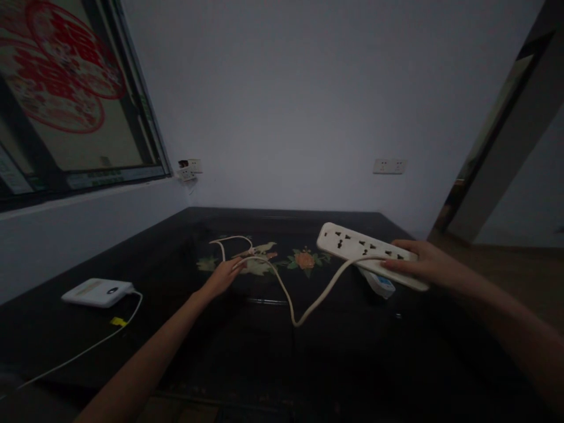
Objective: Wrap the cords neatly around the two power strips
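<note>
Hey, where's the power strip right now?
In the head view, the power strip is right of the painted flower, its near end held in the right hand.

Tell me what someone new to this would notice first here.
Probably the white power strip, held up in the right hand over the dark table, its cord sagging towards the left hand. Next come the red decorations on the window at upper left. The painted flower near the table's middle also stands out against the black.
</note>
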`<state>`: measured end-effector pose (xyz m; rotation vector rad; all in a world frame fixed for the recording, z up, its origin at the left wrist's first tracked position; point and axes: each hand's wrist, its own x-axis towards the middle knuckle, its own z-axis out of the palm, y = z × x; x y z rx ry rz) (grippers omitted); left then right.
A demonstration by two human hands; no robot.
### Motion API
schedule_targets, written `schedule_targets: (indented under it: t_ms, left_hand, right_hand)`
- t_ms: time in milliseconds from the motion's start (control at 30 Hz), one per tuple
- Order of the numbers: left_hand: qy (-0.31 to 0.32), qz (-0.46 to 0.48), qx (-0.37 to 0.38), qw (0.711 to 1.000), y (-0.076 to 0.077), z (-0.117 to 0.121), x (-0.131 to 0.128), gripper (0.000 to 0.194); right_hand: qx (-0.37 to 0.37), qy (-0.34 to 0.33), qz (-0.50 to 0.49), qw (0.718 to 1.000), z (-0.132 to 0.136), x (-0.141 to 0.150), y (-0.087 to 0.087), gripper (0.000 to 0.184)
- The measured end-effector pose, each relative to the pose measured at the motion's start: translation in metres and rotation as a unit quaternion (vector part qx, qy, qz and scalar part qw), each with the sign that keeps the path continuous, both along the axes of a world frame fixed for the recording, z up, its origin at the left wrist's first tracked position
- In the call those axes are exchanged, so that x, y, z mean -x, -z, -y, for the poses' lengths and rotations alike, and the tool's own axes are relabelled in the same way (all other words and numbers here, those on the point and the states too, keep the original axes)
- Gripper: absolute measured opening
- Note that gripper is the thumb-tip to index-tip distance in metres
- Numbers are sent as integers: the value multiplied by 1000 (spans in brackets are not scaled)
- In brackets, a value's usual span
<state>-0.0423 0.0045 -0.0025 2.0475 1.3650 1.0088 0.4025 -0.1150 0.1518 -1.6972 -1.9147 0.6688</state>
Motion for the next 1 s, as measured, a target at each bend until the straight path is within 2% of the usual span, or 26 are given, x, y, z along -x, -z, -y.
schedule_targets:
  t_ms: [100, 167, 233, 300, 367, 433, 500, 533, 567, 600, 700, 767, 800, 900, 1000]
  left_hand:
    - [28, -22, 7, 999, 13, -1, 1, 39]
    - [61, -30, 17, 998, 18, 0, 6, 69]
    - [107, -38, 40, 993, 18, 5, 11, 99]
    - [132, -51, 38, 989, 11, 15, 11, 113]
    - [121, -61, -11, 991, -4, 32, 1, 108]
    - [117, -38, -62, 990, -21, 52, -21, 84]
    - [176, 19, -40, 983, -35, 72, -51, 63]
    - [214, 57, -6, 975, -40, 80, -68, 62]
    - [240, 106, 34, 964, -43, 85, -84, 68]
    - [233, 167, 64, 956, -45, 88, -99, 77]
    - [124, 313, 68, 939, -42, 82, -127, 107]
    - [86, 338, 53, 936, -38, 72, -131, 117]
    - [83, 330, 49, 939, -35, 66, -130, 115]
    - [101, 282, 60, 952, -28, 50, -116, 98]
    - [124, 252, 106, 954, -24, 40, -102, 86]
  right_hand:
    - [3, -6, -25, 1000, -2, 9, 9, 45]
    - [-10, -11, -40, 999, -4, 14, 15, 45]
    - [-23, -5, -49, 999, -5, 19, 20, 45]
    - [-26, 6, -57, 998, -8, 24, 25, 46]
    - [-23, 16, -67, 997, -12, 28, 31, 49]
    - [-29, 32, -72, 996, -19, 34, 39, 52]
    - [-53, 47, -63, 995, -26, 42, 47, 52]
    - [-68, 51, -54, 995, -30, 48, 52, 50]
    - [-79, 46, -46, 995, -33, 54, 56, 49]
    - [-86, 37, -39, 995, -36, 61, 61, 47]
    - [-87, 36, -39, 995, -40, 81, 77, 43]
    - [-79, 51, -44, 995, -41, 91, 89, 41]
    - [-72, 56, -43, 995, -41, 94, 95, 41]
    - [-56, 43, -32, 997, -40, 101, 108, 39]
    - [-47, 20, -19, 999, -38, 103, 114, 37]
